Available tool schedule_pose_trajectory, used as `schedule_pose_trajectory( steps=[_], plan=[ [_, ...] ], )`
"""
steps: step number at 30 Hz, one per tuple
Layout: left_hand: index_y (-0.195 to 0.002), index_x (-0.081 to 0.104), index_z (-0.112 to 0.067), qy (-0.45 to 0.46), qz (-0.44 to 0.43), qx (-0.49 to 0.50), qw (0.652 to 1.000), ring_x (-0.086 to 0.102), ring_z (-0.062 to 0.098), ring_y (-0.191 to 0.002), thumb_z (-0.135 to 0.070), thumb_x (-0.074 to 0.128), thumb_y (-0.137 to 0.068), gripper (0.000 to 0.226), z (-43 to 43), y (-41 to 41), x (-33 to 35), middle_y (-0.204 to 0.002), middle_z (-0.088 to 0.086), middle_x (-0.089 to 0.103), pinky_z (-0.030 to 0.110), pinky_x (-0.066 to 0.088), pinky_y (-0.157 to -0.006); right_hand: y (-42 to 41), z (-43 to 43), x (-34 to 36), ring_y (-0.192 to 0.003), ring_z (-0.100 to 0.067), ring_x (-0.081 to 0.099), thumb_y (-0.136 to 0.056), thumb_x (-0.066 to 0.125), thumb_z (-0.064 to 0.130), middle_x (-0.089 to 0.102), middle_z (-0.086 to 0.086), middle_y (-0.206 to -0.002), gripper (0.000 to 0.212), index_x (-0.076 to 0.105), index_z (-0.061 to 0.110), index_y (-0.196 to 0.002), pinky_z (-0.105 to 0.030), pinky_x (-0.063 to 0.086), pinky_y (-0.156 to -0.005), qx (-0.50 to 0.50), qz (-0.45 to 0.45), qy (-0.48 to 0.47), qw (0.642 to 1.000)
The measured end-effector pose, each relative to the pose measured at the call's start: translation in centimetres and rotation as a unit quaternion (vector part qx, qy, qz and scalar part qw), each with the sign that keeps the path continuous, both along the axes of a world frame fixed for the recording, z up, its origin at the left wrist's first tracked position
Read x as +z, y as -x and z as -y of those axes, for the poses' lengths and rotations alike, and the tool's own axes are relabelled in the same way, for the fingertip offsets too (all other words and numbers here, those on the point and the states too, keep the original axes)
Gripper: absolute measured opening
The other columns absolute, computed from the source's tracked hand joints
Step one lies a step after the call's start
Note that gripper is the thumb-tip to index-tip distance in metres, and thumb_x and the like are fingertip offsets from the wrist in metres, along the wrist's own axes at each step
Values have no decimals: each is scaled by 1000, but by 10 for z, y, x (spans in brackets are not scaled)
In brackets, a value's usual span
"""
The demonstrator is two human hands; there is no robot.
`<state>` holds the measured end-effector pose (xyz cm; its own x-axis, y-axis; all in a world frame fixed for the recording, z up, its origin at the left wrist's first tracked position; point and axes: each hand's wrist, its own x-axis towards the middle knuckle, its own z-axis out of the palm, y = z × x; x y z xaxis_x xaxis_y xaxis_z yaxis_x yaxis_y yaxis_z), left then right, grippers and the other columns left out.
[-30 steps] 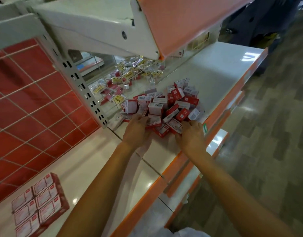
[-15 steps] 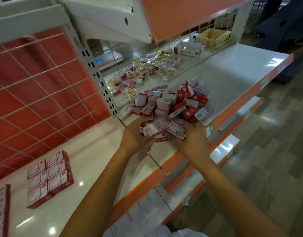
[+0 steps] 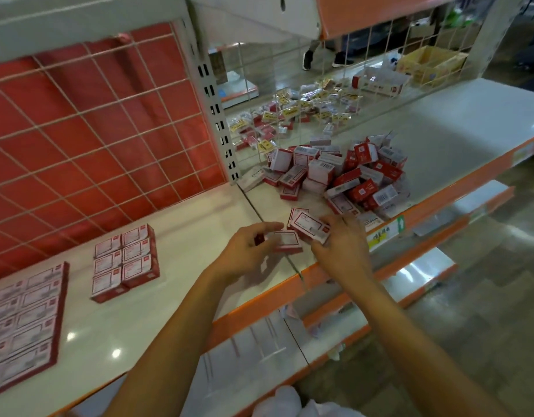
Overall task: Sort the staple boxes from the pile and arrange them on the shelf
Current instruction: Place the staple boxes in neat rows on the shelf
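Staple boxes (image 3: 344, 173) lie in a loose pile on the right section of the white shelf (image 3: 181, 236). Left hand (image 3: 244, 251) grips one box (image 3: 285, 240) with curled fingers (image 3: 267, 227). Right hand (image 3: 341, 248) pinches a second box (image 3: 309, 225) just beside it, near the shelf front. Sorted boxes (image 3: 124, 263) sit in a block on the left section, well apart.

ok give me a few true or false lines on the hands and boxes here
1. The left hand holds a box. True.
2. The right hand is empty. False: it holds another box.
3. The pile lies before the red panel. False: it lies right of that panel.
4. A two-by-three block of boxes sits on the shelf, left of the hands. True.
5. The shelf's front edge is blue. False: it is orange.
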<state>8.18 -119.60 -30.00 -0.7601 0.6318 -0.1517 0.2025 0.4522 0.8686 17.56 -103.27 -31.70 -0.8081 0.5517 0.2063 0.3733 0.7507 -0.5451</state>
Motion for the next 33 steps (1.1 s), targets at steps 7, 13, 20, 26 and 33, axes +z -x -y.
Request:
schedule_pose_trajectory(
  steps=[7,13,20,26,33],
  plan=[
    [-130,56,-19,24,37,30,999,63,13,-107,-6,77,-77,59,13,-7,-6,-123,0,63,33,51,-97,2,7,1,-104,-35,48,-74,68,11,58,-18,-110,43,62,5,-116,-34,31,-86,43,-10,-7,999],
    [-121,59,-19,-8,42,95,995,66,11,-101,0,75,-76,51,42,-10,-5,-116,1,66,25,54,-88,10,21,3,-96,-37,54,-67,70,-4,60,-19,-104,43,65,1,-109,-42,42,-84,90,-37,14,995],
    [-113,61,-22,-59,50,162,984,67,7,-98,0,72,-79,42,99,-17,3,-111,-2,69,22,55,-81,33,60,-1,-105,-29,49,-77,66,5,57,-11,-115,43,60,9,-119,-19,23,-78,152,-24,19,988],
    [-112,62,-18,-77,65,197,975,68,4,-92,7,68,-79,42,159,-28,13,-103,-5,72,20,55,-74,42,119,14,-109,-28,46,-82,59,4,56,-11,-120,43,58,11,-125,-23,30,-84,204,-27,51,977],
    [-103,66,-30,-88,42,231,968,68,4,-93,6,71,-77,45,233,-35,21,-104,-11,70,24,57,-76,50,190,22,-109,-29,49,-84,61,8,58,-11,-119,37,60,10,-121,-20,25,-83,262,-36,43,963]
  ],
)
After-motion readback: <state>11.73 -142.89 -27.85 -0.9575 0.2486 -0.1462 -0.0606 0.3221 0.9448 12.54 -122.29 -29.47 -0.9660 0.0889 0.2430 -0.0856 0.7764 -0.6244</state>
